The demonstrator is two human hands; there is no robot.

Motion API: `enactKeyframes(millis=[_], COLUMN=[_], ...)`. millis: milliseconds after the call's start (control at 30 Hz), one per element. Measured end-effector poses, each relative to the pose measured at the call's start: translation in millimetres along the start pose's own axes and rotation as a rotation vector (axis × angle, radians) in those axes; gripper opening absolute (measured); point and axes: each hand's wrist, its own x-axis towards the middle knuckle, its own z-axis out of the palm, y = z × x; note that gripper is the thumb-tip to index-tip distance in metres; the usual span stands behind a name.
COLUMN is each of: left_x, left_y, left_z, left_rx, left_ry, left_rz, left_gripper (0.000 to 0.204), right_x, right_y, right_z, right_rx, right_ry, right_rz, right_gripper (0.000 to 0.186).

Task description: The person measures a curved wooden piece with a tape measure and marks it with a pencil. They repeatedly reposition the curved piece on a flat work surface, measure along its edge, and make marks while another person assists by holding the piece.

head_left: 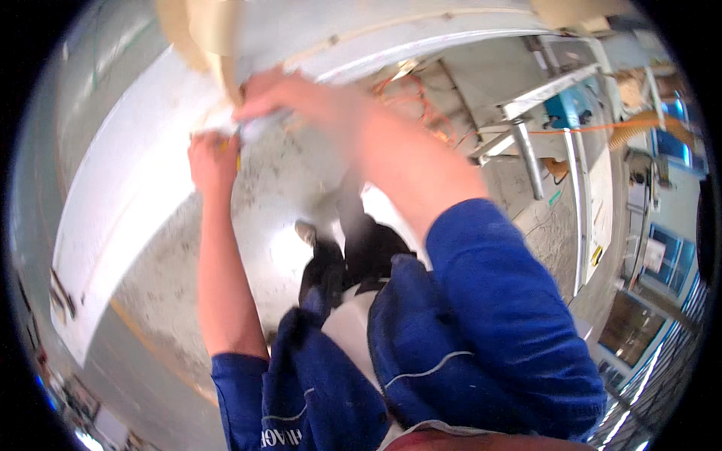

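My left hand (pixel 213 161) is closed at the near edge of a long white bench (pixel 135 158). In its grip is a small yellow item (pixel 238 159), mostly hidden by the fingers; its kind cannot be told. My right hand (pixel 277 94) reaches across from the right, fingers bent and pressed together beside the lower tip of a tan curved piece (pixel 216 34) with a pale, smooth face. Motion blurs this hand and forearm, and what the fingers hold is hidden. The two hands are close together, a little apart.
A metal frame with legs (pixel 526 150) stands on the right, an orange cord (pixel 594 129) running past it. More orange cord (pixel 421 113) lies tangled beyond the bench edge. Another tan piece (pixel 575 9) is at the far right. A dark tool (pixel 62 293) rests on the bench's left end.
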Motion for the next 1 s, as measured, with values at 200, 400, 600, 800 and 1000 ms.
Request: enactKeyframes(millis=[200,400,600,800,1000], left_x=[-2,6,1,-3,-4], left_y=[-3,21,25,24,21], left_z=[-10,-14,-21,-22,-18], left_rx=[-0.031,-0.05,-0.062,-0.105,-0.127], left_ry=[-0.025,-0.071,-0.068,-0.037,0.002], left_rz=[0.019,0.025,-0.02,-0.034,0.001], left_gripper=[0.023,0.02,0.018,0.016,0.016], right_x=[-26,-49,-37,-37,-38], right_y=[-22,-13,-14,-15,-14], right_z=[-24,-42,-30,-29,-29], right_rx=[0.079,0.086,0.048,0.057,0.06], right_ry=[-0.117,-0.075,-0.083,-0.064,-0.055], right_rz=[0.049,0.076,0.071,0.061,0.069], right_gripper=[0.078,0.074,0.076,0.073,0.073])
